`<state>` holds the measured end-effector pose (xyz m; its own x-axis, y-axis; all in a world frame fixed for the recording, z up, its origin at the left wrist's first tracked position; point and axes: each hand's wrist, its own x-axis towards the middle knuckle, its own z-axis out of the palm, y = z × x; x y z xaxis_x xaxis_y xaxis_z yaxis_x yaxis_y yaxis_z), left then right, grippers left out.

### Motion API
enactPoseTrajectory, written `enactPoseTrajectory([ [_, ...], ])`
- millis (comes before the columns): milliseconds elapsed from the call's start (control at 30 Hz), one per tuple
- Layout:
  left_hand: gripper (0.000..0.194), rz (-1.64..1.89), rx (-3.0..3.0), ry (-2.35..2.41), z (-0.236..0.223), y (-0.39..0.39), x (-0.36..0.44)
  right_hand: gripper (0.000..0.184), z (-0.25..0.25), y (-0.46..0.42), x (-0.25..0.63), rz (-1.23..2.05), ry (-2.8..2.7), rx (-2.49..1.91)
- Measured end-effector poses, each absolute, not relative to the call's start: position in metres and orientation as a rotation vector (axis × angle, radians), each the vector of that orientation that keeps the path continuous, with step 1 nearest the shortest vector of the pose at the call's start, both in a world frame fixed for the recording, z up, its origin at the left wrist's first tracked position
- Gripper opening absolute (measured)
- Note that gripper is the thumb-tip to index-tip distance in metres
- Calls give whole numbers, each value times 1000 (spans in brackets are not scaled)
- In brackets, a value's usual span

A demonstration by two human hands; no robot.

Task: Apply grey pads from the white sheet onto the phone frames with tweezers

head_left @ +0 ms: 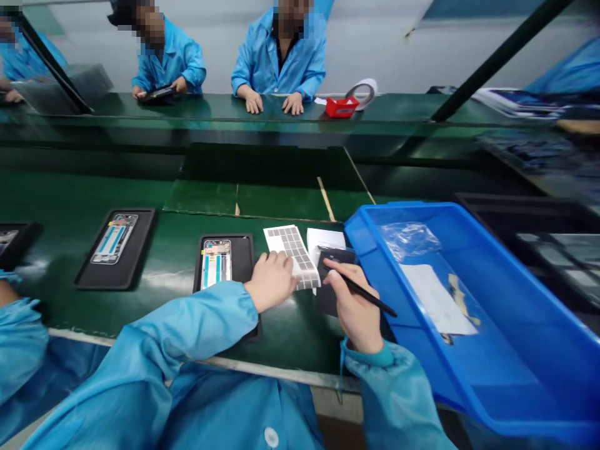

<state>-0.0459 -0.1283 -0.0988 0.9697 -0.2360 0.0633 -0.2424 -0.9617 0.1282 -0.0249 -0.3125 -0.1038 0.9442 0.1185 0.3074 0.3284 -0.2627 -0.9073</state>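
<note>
My left hand (273,282) grips the lower edge of a white sheet of grey square stickers (291,244), which curls near my fingertips. In my right hand (359,306) is a slim black pen-like tool (363,291); whether it is a pen or tweezers I cannot tell. Its tip points left, close to the sheet. Under and beside that hand lie a dark flat pad (328,303) and a white card (325,238). Left of my left hand, a black tray (242,253) holds a phone frame (216,261) with blue strips, partly covered by my sleeve.
A large blue bin (497,356) on the right contains clear plastic and white paper. Farther left sits another black tray (140,250) with a phone frame (115,239). A co-worker's sleeve shows at the left edge. Across the bench are people in blue and a red tape dispenser (341,107).
</note>
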Motion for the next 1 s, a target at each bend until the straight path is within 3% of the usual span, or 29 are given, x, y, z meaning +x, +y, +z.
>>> enactPoseTrajectory([
  [233, 47, 44, 2932, -528, -104, -110, -54, 24, -117, -278, 21, -35, -295, -1693],
  [467, 32, 26, 2933, -559, -103, -102, -55, 30, -140, -267, 39, 154, -242, -1578],
  [767, 62, 101, 2966, -348, -108, -106, -55, 21, -136, -275, 37, 16, -467, -1744],
  [1000, 64, 30, 2964, -368, -110, -104, -55, 24, -144, -273, 35, 105, -472, -1817],
])
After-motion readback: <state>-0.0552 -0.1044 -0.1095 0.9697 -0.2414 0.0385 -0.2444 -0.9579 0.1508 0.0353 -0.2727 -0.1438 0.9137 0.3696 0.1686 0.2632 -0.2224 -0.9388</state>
